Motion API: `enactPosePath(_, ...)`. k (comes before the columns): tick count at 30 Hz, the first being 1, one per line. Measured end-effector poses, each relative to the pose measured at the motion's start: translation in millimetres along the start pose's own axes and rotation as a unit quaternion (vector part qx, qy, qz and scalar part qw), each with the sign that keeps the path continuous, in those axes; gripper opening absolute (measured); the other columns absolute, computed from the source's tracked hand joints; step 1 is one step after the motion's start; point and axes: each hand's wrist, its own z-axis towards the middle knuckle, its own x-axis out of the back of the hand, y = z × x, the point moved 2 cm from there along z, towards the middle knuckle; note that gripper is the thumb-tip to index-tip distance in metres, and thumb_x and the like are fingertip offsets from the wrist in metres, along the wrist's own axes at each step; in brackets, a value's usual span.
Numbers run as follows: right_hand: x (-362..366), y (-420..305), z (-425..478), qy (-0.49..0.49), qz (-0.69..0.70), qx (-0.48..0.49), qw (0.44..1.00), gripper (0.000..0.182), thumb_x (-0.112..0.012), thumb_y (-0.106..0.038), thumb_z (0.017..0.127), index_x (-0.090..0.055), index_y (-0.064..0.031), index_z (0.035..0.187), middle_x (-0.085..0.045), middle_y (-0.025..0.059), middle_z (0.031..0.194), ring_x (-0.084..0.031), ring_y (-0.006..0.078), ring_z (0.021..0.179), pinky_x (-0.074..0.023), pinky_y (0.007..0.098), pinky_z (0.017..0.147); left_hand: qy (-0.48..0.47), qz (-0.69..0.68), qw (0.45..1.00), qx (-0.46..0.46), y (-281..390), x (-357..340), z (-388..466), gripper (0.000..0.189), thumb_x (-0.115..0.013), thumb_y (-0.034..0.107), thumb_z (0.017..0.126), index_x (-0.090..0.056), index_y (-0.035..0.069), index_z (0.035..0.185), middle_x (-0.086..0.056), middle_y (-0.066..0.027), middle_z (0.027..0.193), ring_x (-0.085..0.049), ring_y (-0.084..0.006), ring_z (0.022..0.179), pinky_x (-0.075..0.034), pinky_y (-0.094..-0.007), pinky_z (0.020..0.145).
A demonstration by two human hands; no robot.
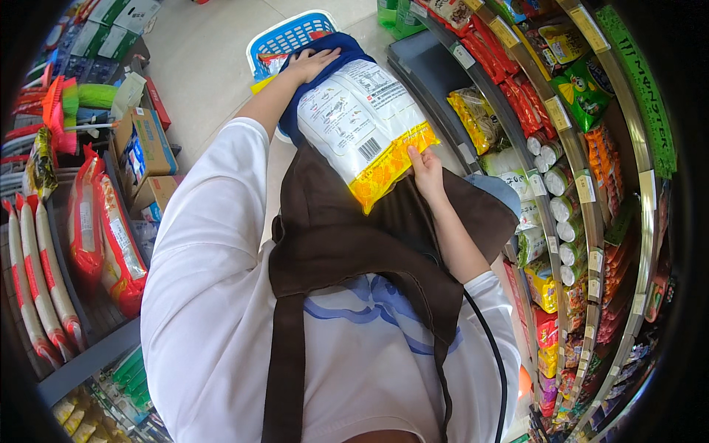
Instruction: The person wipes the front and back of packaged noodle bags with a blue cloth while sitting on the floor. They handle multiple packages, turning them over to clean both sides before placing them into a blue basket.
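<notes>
A large plastic packet (360, 122), white with a yellow printed end, lies across my lap with its printed side up. It bears small pictures, writing and a barcode. My right hand (427, 169) pinches the yellow edge nearest me, thumb on top. A dark blue cloth (354, 49) wraps around the packet's far end and left side. Over that cloth, my left hand (316, 63) holds it against the packet with the fingers spread. A brown apron (354, 249) is under the packet.
Beyond the packet, a blue and white plastic basket (293, 33) with packets inside stands on the tiled floor (205, 50). Store shelves (554, 166) with snacks and noodles curve along the right. On the left are red-and-white bags (108, 232), cardboard boxes (145, 138) and brushes (58, 105).
</notes>
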Motion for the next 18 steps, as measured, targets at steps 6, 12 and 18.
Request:
enactPosePath(6,-5.8,-6.5,-0.2,-0.017,-0.011,0.007,1.000,0.017,-0.045,-0.017,0.081,-0.048,-0.0004,0.084,-0.052,-0.0006,0.064,-0.043,0.0034,0.050,-0.0325,0.0166,0.046,-0.029,-0.208,0.978,0.004,-63.8,-53.7,27.3,0.060,-0.024,0.055,0.075,-0.023,0.018,0.123,-0.028,-0.0100,0.124,-0.029,-0.0260,0.113,-0.021,-0.0399,0.092)
enactPosePath(12,-3.5,-9.7,-0.7,-0.015,0.021,0.014,1.000,0.019,-0.044,-0.017,0.082,-0.047,-0.0007,0.091,-0.054,-0.0005,0.070,-0.045,0.0030,0.055,-0.0331,0.0154,0.048,0.035,-0.205,0.976,0.070,-71.8,-60.7,1.8,0.056,-0.032,0.054,0.074,-0.053,0.007,0.094,-0.053,-0.0174,0.092,-0.050,-0.0314,0.087,-0.038,-0.0341,0.077)
enactPosePath(18,-5.4,-5.5,-2.6,-0.013,-0.004,0.017,1.000,0.021,-0.043,-0.018,0.082,-0.047,-0.0004,0.093,-0.053,-0.0006,0.070,-0.043,0.0031,0.054,-0.0328,0.0162,0.048,0.099,-0.237,0.962,0.095,-92.4,-44.0,5.8,0.052,-0.034,0.050,0.076,-0.058,0.005,0.085,-0.055,-0.0189,0.084,-0.052,-0.0311,0.081,-0.039,-0.0341,0.073)
